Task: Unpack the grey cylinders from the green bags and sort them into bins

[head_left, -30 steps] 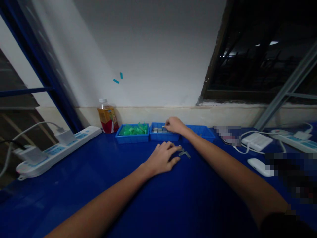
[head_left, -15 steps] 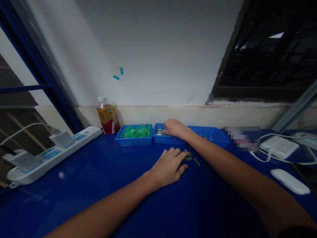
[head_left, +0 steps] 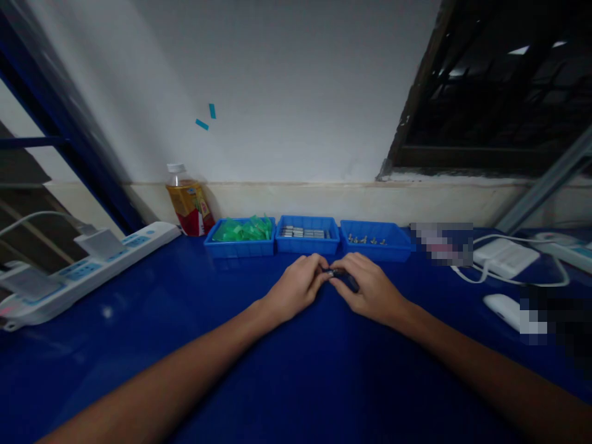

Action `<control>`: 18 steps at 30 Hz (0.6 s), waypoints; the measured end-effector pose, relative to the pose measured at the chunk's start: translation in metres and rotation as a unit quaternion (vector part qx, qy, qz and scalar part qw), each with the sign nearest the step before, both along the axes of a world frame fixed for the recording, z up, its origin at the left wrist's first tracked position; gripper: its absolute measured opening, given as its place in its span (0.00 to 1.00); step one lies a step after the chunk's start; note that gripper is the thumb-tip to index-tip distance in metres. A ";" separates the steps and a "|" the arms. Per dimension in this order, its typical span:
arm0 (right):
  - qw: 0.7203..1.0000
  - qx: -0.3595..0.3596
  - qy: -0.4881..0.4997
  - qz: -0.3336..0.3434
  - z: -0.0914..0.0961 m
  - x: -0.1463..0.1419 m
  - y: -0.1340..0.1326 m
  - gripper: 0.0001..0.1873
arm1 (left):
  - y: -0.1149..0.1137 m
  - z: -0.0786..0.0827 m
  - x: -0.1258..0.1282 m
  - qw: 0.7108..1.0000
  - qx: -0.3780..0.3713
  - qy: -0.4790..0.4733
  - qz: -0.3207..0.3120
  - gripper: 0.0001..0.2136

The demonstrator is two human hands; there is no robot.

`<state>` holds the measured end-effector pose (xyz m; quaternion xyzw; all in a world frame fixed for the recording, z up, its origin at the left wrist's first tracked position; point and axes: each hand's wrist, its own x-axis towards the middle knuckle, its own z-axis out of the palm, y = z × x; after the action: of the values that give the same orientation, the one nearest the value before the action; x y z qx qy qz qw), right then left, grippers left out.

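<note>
My left hand (head_left: 298, 285) and my right hand (head_left: 372, 287) meet above the blue table (head_left: 277, 382), just in front of the trays. Between their pinched fingertips is a small, dark metallic part (head_left: 332, 272); fingers cover most of it, so its exact kind is unclear. Both hands are closed on it. Behind them stands the middle blue tray (head_left: 308, 246), with short silvery metal blocks (head_left: 303, 232) lined up inside. The right blue tray (head_left: 388, 251) contains several small metal fittings (head_left: 365, 240). The left blue tray (head_left: 240, 249) is heaped with green plastic pieces (head_left: 245, 229).
A drink bottle (head_left: 189, 203) stands behind the left tray, against the wall. A white power strip (head_left: 97, 262) with plugs lies along the left side. To the right are a white adapter (head_left: 504, 259) with cables and a white rounded case (head_left: 502, 309).
My right hand has left the middle tray and come back to my left hand. My left fingers, spread over grey pieces on the table before, are now pinched. The view has shifted slightly.
</note>
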<state>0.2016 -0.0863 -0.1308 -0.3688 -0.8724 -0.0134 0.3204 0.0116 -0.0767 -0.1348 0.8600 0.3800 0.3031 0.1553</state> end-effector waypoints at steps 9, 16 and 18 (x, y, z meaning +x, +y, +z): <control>0.999 0.025 -0.010 -0.045 0.005 -0.009 -0.004 0.06 | 0.016 0.030 -0.010 0.999 0.037 -0.011 0.010 0.11; 0.996 0.039 0.062 -0.046 0.007 -0.006 -0.001 0.06 | 0.109 0.069 -0.023 0.950 0.053 0.262 0.160 0.10; 0.994 0.056 0.092 -0.036 0.009 -0.004 -0.001 0.07 | 0.122 0.067 -0.022 0.943 0.027 0.294 0.154 0.08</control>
<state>0.1978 -0.0872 -0.1217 -0.3807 -0.8234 -0.0401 0.4189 -0.0099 0.0452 -0.0674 0.8457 0.5282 0.0674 -0.0349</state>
